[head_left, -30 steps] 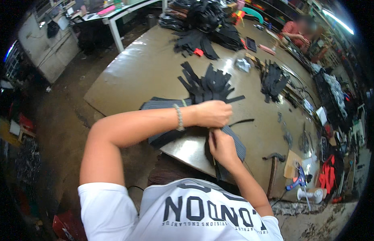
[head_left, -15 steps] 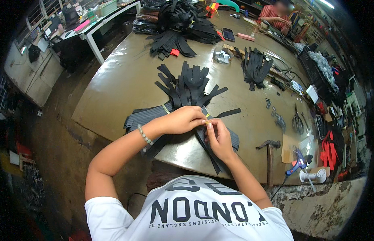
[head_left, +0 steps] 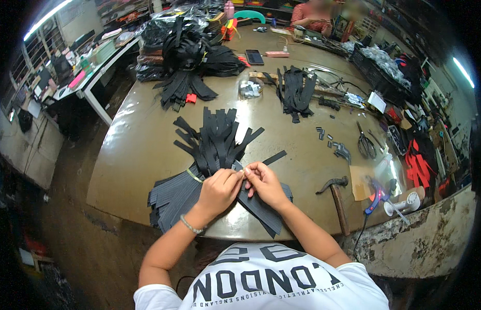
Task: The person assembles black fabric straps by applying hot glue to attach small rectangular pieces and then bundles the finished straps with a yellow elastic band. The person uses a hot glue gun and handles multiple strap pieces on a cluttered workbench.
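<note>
Fingertip to fingertip, my left hand (head_left: 218,191) and my right hand (head_left: 265,185) are closed in a pinch on a thin yellow tie (head_left: 244,173) at a bundle of dark webbing straps (head_left: 261,209). Part of the tie is hidden by my fingers. To the left lies a second bundle of grey-black straps (head_left: 173,194), bound by a yellow-green tie (head_left: 194,175). Beyond my hands, loose black strap ends (head_left: 218,137) fan out over the table. A single strap end (head_left: 275,157) sticks out to the right.
A hammer (head_left: 338,204), a glue gun (head_left: 376,196), a white spool (head_left: 403,204) and black scissors (head_left: 365,144) lie right on the table (head_left: 126,170). More black straps (head_left: 297,93) and a large strap pile (head_left: 183,57) sit farther back. A person (head_left: 312,20) sits at the far side.
My view has shifted, so the table sits lower and more to the left. My left forearm has swung to a steeper angle. Both hands stay pinched at the yellow tie.
</note>
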